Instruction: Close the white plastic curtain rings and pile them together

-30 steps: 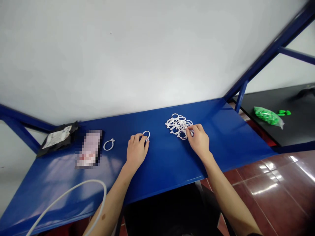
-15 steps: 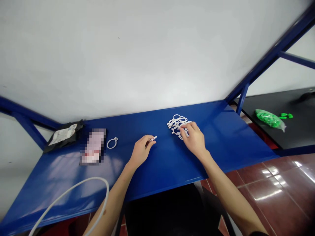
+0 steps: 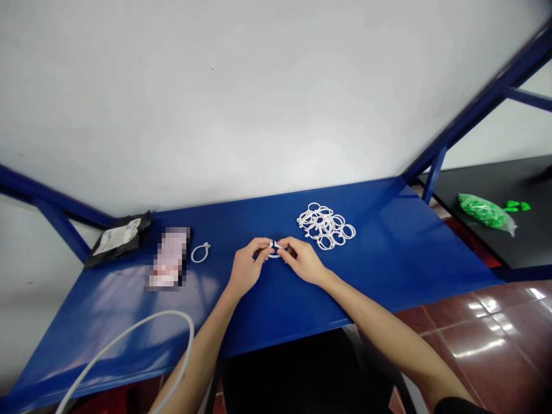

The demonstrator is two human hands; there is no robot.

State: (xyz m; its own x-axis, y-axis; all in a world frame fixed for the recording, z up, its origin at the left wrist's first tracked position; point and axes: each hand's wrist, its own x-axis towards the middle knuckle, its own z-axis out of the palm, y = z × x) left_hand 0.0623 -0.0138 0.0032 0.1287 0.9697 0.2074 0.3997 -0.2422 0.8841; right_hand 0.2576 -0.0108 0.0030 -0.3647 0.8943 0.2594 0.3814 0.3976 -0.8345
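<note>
My left hand (image 3: 250,263) and my right hand (image 3: 301,260) meet over the middle of the blue table, fingertips a small gap apart. Pinched in my left fingers is a small white plastic piece, mostly hidden by them. My right thumb and fingers grip a white plastic ring (image 3: 274,255), whose lower curve shows between the two hands. To the right lies a loose pile of several white rings (image 3: 325,224), some with small eyelets. A single white ring with an eyelet (image 3: 199,253) rests by itself to the left.
A blurred-out pinkish rectangular item (image 3: 170,256) and a black package with a white label (image 3: 118,238) lie on the left of the blue table (image 3: 276,310). A white cable (image 3: 129,330) loops across the lower left. A bag of green pieces (image 3: 485,213) sits on a black table.
My right hand has left the ring pile and come left to my left hand, bringing a white ring. My left hand stays in nearly the same place. The view has shifted slightly.
</note>
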